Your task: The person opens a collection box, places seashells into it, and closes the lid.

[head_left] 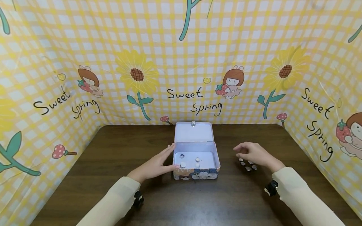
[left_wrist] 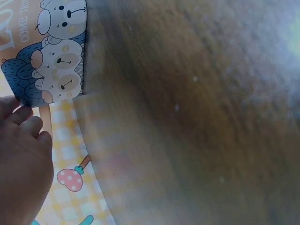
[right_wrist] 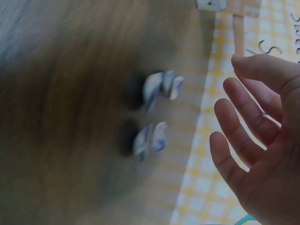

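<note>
A lidded tin box (head_left: pixel 196 174) with printed cartoon bears stands with its lid (head_left: pixel 194 133) raised at the back. Several small white rounded pieces (head_left: pixel 197 159) lie on its pale inner floor. My left hand (head_left: pixel 154 164) rests against the box's left side, thumb at the front corner and fingers farther back. In the left wrist view, its fingertips touch the edge of the printed box (left_wrist: pixel 58 61). To the right of the box, my right hand (head_left: pixel 255 153) hovers over several similar pieces (head_left: pixel 248 168) on the table. Its fingers are loosely bent, holding nothing. The pieces (right_wrist: pixel 152 91) appear blurred, white with bluish marks.
Both hands work over a dark brown wooden table (head_left: pixel 127 201). A yellow checked cloth (head_left: pixel 181 62), printed with sunflowers and lettering, hangs behind the table and along both sides. Black wrist devices (head_left: pixel 272 187) sit on both sleeves.
</note>
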The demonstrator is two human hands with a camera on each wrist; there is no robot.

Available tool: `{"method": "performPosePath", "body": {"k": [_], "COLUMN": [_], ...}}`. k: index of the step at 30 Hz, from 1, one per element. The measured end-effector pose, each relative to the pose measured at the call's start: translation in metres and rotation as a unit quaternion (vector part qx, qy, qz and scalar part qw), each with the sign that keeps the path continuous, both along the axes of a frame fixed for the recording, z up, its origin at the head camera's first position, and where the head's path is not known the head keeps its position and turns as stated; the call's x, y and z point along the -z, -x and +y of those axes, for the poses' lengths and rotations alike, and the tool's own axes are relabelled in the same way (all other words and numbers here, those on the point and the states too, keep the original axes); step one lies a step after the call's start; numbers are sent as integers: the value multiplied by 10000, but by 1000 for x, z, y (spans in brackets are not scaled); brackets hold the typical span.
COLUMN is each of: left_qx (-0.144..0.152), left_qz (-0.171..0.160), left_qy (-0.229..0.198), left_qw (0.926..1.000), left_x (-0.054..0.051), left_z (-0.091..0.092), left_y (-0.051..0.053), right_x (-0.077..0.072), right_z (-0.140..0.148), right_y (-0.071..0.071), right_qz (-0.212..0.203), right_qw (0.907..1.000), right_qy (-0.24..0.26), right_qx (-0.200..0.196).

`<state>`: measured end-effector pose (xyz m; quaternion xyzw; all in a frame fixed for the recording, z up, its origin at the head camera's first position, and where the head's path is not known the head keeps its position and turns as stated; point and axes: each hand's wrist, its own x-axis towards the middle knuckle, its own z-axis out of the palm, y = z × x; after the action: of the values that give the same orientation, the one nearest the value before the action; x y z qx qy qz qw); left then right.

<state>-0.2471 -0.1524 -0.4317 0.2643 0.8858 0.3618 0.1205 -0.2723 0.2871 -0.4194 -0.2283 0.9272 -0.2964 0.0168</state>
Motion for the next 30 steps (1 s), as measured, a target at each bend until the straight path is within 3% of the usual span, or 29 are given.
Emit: {"method": "performPosePath", "body": {"k": [11, 30], "left_qx": [27, 65], "left_qz": [5, 48], "left_qy": [-14, -19], "left_qw": [10000, 10000], "left_x": [0, 2], "left_z": [1, -1], "left_y": [0, 2], "right_x": [23, 29], "right_z": [9, 11], "right_y": [4, 6], "right_qz": [-390, -266], "right_qw": [9986, 9986], "right_qy": [-236, -305], "right_qx": [254, 329]}}
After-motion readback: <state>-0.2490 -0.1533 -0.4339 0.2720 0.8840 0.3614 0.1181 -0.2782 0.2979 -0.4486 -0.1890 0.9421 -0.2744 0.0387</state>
